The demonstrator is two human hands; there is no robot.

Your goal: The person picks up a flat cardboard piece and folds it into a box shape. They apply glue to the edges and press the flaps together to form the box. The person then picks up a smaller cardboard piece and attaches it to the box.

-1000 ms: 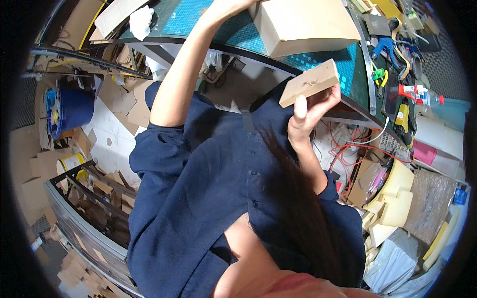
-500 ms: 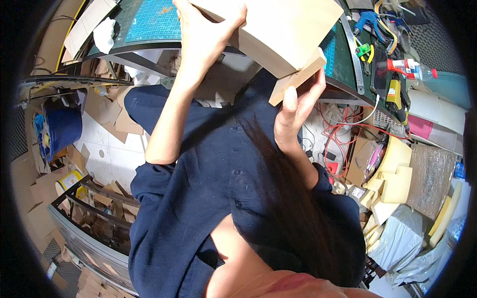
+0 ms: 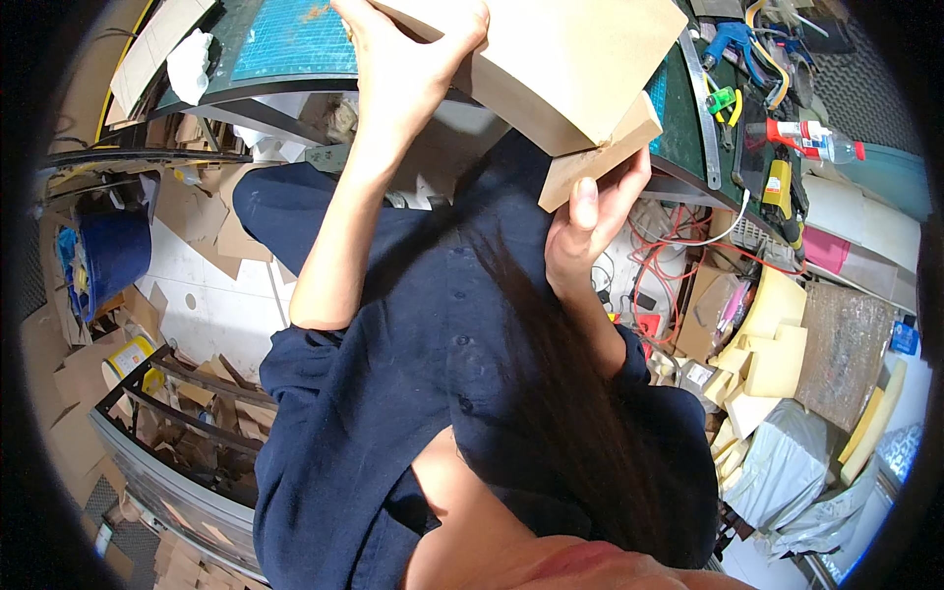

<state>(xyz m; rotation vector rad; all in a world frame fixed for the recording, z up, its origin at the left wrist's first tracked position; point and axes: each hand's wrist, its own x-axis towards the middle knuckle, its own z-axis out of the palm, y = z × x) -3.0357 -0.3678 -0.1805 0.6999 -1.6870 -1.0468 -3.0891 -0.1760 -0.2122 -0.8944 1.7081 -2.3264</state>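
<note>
My left hand (image 3: 408, 59) grips the near-left side of a large tan cardboard box (image 3: 570, 59), held above my lap in front of the green cutting mat (image 3: 285, 39) on the workbench. My right hand (image 3: 590, 211) holds a smaller tan cardboard block (image 3: 600, 152) from below, thumb up its front face. The block's upper edge presses against the underside of the big box at its near-right corner. My dark blue sleeves and long dark hair fill the middle of the view.
On the bench at right lie a metal ruler (image 3: 700, 93), pliers with blue handles (image 3: 733, 39), a glue bottle (image 3: 811, 138) and a yellow tool (image 3: 777, 182). Red cables (image 3: 678, 265), foam pieces (image 3: 772, 344) and cardboard scraps (image 3: 187, 206) cover the floor. A blue bin (image 3: 113, 256) stands at left.
Both hands have come closer to me. The small block, held apart below the box a second ago, now sits against the big box's underside.
</note>
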